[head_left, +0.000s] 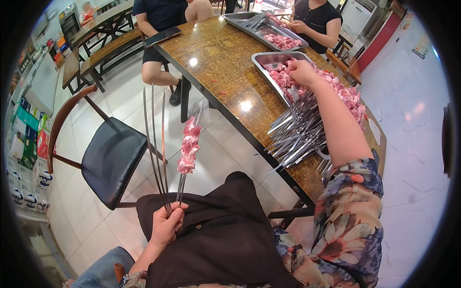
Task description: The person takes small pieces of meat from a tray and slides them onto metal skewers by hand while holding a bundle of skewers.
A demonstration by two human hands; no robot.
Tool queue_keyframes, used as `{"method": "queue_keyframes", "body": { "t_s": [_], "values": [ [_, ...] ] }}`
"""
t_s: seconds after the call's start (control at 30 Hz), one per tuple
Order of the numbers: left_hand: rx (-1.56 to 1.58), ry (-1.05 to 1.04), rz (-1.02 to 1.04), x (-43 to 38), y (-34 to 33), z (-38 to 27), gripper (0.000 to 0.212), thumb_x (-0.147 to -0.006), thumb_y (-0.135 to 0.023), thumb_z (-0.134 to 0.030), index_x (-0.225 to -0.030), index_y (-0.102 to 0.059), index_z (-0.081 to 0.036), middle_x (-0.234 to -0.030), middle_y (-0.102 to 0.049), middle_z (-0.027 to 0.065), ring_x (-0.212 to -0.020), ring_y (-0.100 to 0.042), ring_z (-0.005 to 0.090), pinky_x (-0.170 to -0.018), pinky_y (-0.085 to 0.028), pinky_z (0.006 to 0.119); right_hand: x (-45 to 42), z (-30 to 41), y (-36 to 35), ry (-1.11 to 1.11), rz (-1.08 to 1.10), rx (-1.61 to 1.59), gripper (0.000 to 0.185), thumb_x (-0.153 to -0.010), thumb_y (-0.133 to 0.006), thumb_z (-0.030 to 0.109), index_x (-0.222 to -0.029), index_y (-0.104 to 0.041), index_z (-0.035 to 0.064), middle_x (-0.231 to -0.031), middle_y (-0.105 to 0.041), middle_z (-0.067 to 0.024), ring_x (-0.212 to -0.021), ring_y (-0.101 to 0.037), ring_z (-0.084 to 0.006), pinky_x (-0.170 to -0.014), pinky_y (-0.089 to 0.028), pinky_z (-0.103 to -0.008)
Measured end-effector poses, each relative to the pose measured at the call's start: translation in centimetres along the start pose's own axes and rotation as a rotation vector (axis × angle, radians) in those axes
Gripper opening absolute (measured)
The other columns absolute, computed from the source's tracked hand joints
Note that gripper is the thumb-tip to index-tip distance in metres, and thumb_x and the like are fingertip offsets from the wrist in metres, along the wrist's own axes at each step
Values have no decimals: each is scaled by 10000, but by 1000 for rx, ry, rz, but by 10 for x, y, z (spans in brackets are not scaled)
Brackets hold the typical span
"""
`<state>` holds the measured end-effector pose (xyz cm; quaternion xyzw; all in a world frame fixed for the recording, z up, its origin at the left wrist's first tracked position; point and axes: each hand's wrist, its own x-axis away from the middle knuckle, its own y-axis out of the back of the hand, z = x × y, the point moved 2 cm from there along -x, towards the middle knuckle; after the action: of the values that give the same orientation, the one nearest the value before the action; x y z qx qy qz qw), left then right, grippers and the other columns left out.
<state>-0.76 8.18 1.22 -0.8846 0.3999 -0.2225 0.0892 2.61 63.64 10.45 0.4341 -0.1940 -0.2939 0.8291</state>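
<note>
Several flat metal skewers [155,158] are gripped near their lower ends in my left hand [168,222], above my dark apron. Chunks of pink raw meat [189,145] are threaded on part of that bunch; the others are bare and fan out to the left. My right hand [302,73] reaches into the cut raw meat [279,77] in a metal tray [264,66] on the table. Its fingertips are down among the pieces, so whether they hold one is hidden. Beside my right forearm, a large pile of metal skewers [299,126] lies over the near end of the tray.
The brown table [219,68] runs diagonally ahead, with a second metal tray [248,30] of meat and skewers at its far end. Two people sit around it. A phone [162,37] lies at the table's corner. A black-seated chair [113,158] stands to my left.
</note>
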Motion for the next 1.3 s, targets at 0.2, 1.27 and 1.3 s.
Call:
{"method": "queue_keyframes", "body": {
  "t_s": [0.2,1.27,1.3],
  "values": [
    [-20,-10,1,2,-1,-1,203,-914,-524,-149,-1020,-567,20,-649,-491,18,-424,-355,54,-398,-275,191,17,16,-23,116,-76,553,302,-646,-698,289,-810,-683,36,-709,-657,-112,-664,-624,-196,-674,-499,-301],
    [-80,-73,-23,65,-1,-8,198,-912,-531,-141,-1018,-588,17,-605,-438,-38,-486,-360,29,-436,-273,182,179,191,-42,345,149,-1031,270,-921,-468,139,-1160,-547,42,-848,-641,-86,-701,-636,-126,-609,-499,-216],
    [-85,-80,-22,66,0,-8,201,-913,-530,-145,-1020,-587,16,-604,-435,-40,-485,-357,28,-436,-271,180,182,191,-38,364,139,-1005,262,-923,-472,142,-1153,-556,48,-838,-644,-79,-693,-637,-119,-602,-498,-210]
  ]
}}
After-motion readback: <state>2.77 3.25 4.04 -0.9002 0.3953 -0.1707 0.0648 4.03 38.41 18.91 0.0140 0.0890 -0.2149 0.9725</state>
